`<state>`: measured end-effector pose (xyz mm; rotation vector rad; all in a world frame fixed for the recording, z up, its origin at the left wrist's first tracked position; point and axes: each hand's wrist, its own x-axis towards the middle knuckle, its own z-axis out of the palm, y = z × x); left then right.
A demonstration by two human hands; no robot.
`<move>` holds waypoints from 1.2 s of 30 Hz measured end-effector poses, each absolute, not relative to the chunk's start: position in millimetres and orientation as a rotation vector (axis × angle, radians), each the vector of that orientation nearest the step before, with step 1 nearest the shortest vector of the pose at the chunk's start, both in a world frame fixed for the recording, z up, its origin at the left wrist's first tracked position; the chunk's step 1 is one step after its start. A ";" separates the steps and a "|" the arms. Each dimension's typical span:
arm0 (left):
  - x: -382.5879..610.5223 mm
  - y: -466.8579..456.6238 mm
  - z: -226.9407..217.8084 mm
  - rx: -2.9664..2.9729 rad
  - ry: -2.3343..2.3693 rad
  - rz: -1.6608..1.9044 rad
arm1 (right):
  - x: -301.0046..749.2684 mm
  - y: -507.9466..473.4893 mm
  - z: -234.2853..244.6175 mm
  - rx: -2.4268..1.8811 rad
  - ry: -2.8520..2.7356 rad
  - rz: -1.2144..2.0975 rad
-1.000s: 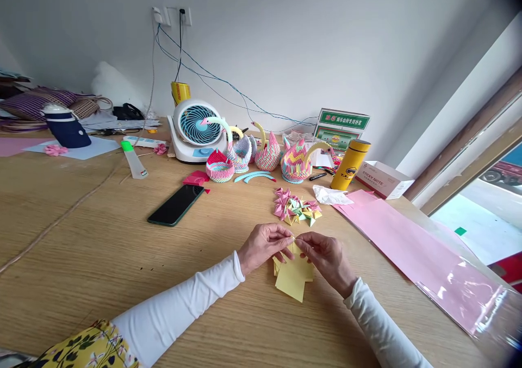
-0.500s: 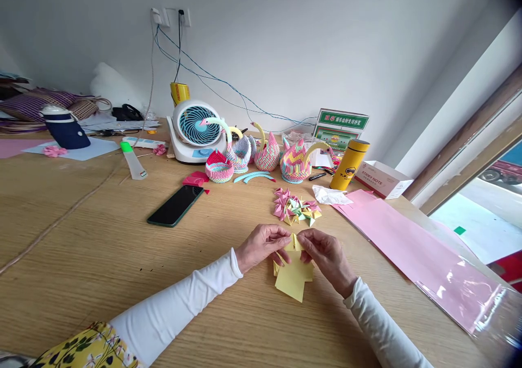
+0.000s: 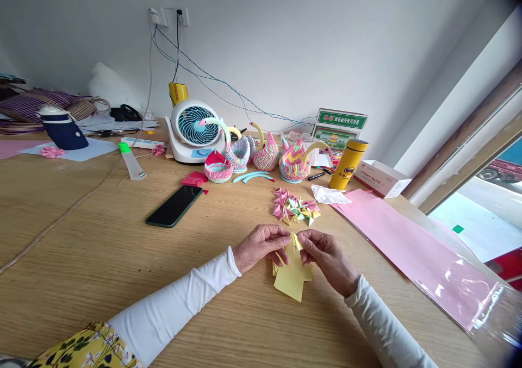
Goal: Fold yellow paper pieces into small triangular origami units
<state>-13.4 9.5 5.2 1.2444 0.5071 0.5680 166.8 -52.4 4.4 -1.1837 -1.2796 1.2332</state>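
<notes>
My left hand (image 3: 261, 244) and my right hand (image 3: 326, 256) meet over the wooden table (image 3: 81, 248), both pinching a small folded yellow paper piece (image 3: 294, 241) between their fingertips. Under the hands lies a small stack of yellow paper squares (image 3: 292, 280). Just beyond them sits a pile of folded pink, yellow and green paper triangles (image 3: 296, 207). Both arms wear white sleeves.
A black phone (image 3: 174, 205) lies to the left. Behind are several paper swans (image 3: 267, 153), a small fan (image 3: 191, 129), a yellow flask (image 3: 348, 164), a sticky note box (image 3: 381, 179) and a crumpled tissue (image 3: 330, 195). Pink sheets in clear wrap (image 3: 411, 248) lie on the right.
Both hands stay in place; the fingers have worked the yellow piece slightly, and its folded tip now stands up between them. The camera has drifted a little.
</notes>
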 end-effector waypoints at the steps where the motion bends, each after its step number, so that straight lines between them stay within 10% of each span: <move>1: -13.4 9.6 5.0 1.240 0.507 0.566 | 166.6 -52.4 4.1 -1.179 -1.277 1.240; 36: -14.0 10.1 -0.1 1.300 0.433 0.586 | 159.7 -55.4 6.4 -0.928 -0.942 1.518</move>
